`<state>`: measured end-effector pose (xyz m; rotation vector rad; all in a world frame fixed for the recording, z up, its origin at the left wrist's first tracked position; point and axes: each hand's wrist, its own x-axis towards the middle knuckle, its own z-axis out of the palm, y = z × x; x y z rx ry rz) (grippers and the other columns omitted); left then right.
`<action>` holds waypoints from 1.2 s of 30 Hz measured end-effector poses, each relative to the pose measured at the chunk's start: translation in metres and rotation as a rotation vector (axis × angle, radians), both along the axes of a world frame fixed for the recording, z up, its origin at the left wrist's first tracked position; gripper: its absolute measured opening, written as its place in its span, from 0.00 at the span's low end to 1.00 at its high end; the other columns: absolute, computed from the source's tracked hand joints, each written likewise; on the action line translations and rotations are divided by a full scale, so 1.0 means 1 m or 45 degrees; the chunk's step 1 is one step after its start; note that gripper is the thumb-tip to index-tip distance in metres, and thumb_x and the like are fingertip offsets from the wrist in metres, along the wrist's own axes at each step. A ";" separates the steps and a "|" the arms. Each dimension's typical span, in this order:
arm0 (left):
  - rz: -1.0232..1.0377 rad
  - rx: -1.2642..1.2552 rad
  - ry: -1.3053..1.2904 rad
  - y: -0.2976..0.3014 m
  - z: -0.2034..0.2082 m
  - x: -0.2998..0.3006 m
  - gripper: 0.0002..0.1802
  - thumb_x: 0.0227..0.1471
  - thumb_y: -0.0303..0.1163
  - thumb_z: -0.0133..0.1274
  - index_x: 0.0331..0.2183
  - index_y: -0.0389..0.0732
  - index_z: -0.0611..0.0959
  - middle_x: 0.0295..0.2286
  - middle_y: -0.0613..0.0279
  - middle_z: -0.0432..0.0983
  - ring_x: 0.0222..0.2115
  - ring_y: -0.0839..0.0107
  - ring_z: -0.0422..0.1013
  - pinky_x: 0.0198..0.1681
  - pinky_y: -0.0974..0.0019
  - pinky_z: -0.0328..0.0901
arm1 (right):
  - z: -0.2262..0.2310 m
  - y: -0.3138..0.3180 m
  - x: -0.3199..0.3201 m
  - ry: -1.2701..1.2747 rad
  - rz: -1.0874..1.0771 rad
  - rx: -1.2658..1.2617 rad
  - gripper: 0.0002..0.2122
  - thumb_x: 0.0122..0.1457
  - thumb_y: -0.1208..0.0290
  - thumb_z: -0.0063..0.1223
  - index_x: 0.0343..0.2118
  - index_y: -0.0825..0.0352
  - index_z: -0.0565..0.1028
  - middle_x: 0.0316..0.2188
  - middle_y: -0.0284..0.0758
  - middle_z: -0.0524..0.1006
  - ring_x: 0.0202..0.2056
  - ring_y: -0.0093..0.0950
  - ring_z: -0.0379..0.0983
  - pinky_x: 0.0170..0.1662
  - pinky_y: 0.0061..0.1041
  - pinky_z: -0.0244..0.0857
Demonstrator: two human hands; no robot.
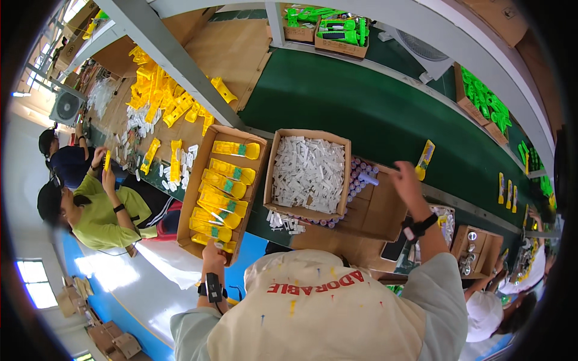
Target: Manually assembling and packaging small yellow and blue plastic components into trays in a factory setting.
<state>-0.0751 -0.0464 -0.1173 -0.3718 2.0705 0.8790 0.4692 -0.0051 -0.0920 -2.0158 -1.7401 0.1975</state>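
Note:
My left hand point(213, 257) is at the near end of a long cardboard box point(183, 231), its fingers closed on the end of a yellow plastic casing point(224, 245). Several more yellow casings point(223, 201) with small green boards lie in a row inside that box. My right hand point(408, 182) is raised near the green conveyor belt, fingers apart and holding nothing that shows. Just beyond it, a single yellow casing point(425, 157) lies on the belt point(337, 90), apart from the fingers.
A carton of small white parts point(308, 209) stands in front of me, beside a tray of purple-white cylinders point(356, 183). Left, yellow casings point(159, 90) are heaped on the bench. Co-workers point(102, 219) sit to the left and right. A metal frame point(171, 60) crosses overhead.

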 end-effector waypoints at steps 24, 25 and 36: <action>-0.700 1.262 -1.010 0.008 0.114 0.030 0.22 0.56 0.45 0.27 0.49 0.46 0.62 0.43 0.61 0.64 0.32 0.70 0.66 0.33 0.62 0.65 | 0.091 -0.037 -0.226 2.427 0.281 0.153 0.05 0.55 0.73 0.43 0.24 0.66 0.66 0.22 0.28 0.64 0.25 0.19 0.59 0.31 0.17 0.56; -0.716 1.264 -1.026 0.010 0.115 0.039 0.22 0.56 0.45 0.27 0.49 0.46 0.62 0.43 0.61 0.64 0.32 0.70 0.66 0.33 0.62 0.65 | 0.099 -0.036 -0.242 2.030 0.284 0.030 0.05 0.55 0.72 0.42 0.25 0.67 0.67 0.23 0.29 0.65 0.26 0.19 0.60 0.30 0.18 0.56; -1.165 1.341 -1.191 0.018 0.134 0.084 0.23 0.55 0.45 0.31 0.49 0.44 0.60 0.42 0.59 0.65 0.33 0.69 0.66 0.33 0.62 0.66 | 0.145 -0.035 -0.300 1.379 0.290 -0.177 0.11 0.56 0.70 0.43 0.37 0.72 0.69 0.31 0.33 0.71 0.34 0.19 0.69 0.37 0.16 0.62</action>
